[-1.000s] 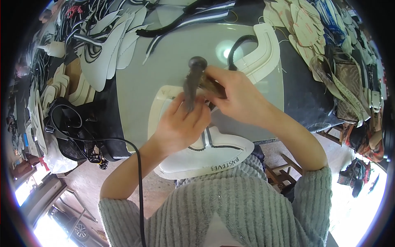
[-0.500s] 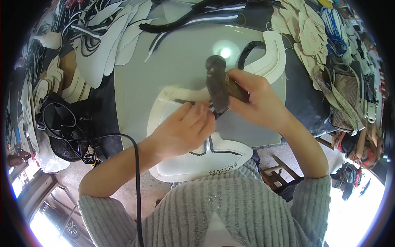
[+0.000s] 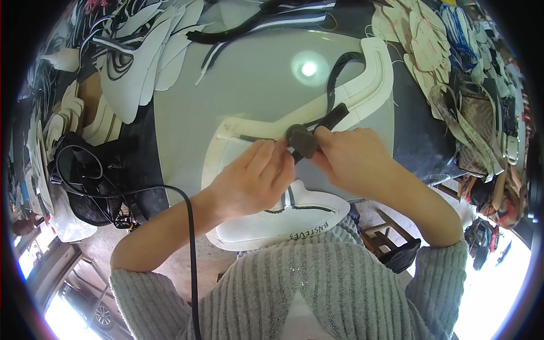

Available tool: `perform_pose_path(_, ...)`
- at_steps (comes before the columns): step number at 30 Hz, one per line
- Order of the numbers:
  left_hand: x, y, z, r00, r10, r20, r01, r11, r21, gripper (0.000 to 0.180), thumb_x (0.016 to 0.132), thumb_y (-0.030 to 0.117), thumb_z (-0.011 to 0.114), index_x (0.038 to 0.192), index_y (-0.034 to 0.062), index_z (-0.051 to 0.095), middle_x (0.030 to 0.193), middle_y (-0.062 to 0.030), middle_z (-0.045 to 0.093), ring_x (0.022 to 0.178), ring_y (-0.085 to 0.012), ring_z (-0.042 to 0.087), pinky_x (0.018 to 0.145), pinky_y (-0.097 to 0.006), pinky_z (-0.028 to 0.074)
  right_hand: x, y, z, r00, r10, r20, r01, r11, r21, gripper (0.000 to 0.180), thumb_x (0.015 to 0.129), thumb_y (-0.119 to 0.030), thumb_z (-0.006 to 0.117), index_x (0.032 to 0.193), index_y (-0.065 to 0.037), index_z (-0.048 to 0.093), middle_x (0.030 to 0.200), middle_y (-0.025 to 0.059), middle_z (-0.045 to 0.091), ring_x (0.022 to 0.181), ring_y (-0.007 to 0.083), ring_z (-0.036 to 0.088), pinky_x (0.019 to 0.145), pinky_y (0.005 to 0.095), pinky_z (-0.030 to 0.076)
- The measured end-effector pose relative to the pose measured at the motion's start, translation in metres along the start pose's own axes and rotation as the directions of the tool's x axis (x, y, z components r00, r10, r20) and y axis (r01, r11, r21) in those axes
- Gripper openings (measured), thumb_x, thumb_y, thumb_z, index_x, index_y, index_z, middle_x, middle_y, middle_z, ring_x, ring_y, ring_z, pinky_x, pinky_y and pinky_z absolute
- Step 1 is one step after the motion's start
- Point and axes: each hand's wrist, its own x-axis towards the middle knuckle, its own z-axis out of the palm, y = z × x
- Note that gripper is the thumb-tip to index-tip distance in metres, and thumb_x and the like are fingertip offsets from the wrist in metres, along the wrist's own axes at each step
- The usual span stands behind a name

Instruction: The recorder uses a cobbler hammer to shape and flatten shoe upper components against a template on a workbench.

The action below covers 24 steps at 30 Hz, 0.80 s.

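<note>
My right hand (image 3: 356, 161) is closed round a hammer, whose dark head (image 3: 303, 141) is down on the work just beside my left fingertips. Most of its handle is hidden by my hand. With fingers bent and pressed together, my left hand (image 3: 258, 175) holds the edge of a white curved shoe-upper piece (image 3: 249, 229) with black trim lines. A black strip (image 3: 334, 117) lies under and beside the hammer head. It runs on as a loose loop toward the far right, over a long cream, bent piece (image 3: 377, 73).
The work rests on a grey board (image 3: 187, 119) on a dark table. Stacks of white cut pieces (image 3: 127, 79) stand at far left, cream pieces (image 3: 422, 45) at far right. Black and white strips (image 3: 266, 25) lie along the back. A black cable (image 3: 190, 243) crosses my left forearm.
The hammer has turned and come down from upright to the work beside my left fingers. My right hand has moved slightly nearer and lower. My left hand has hardly moved.
</note>
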Motion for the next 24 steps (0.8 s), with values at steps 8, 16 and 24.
perform_pose_path(8,-0.003,-0.007,0.001,0.999,-0.027,-0.035,0.023,0.994,-0.105,0.027,0.082,0.012,0.066,0.102,-0.005,0.061,0.105,-0.0201,0.066,0.095,-0.0301,0.062,0.084,-0.038,0.054,-0.002,-0.003,-0.008,0.999,0.016,0.035,-0.015,0.999,-0.038,0.036,0.097,-0.034,0.057,0.082,-0.002,0.059,0.061,0.0138,0.064,0.056,0.0339,0.065,0.052,0.0441,0.049)
perform_pose_path(16,-0.01,-0.023,0.005,0.976,-0.174,-0.131,0.121,0.934,-0.335,0.03,0.072,0.006,0.07,0.102,0.0001,0.065,0.099,-0.0101,0.069,0.093,-0.0266,0.066,0.084,-0.038,0.055,-0.003,0.001,-0.003,1.0,0.01,0.013,-0.01,1.0,-0.012,0.034,0.097,-0.033,0.057,0.084,-0.002,0.058,0.062,0.0146,0.063,0.057,0.0346,0.064,0.051,0.0454,0.049)
perform_pose_path(24,-0.004,-0.017,-0.004,0.984,-0.136,-0.117,0.103,0.962,-0.252,0.027,0.074,0.007,0.071,0.099,-0.0005,0.065,0.096,-0.0116,0.069,0.094,-0.0265,0.067,0.084,-0.038,0.056,-0.001,-0.008,0.007,1.0,-0.005,-0.024,0.006,1.0,0.027,0.034,0.097,-0.033,0.057,0.086,0.0,0.055,0.062,0.0153,0.063,0.058,0.0354,0.065,0.052,0.0449,0.049)
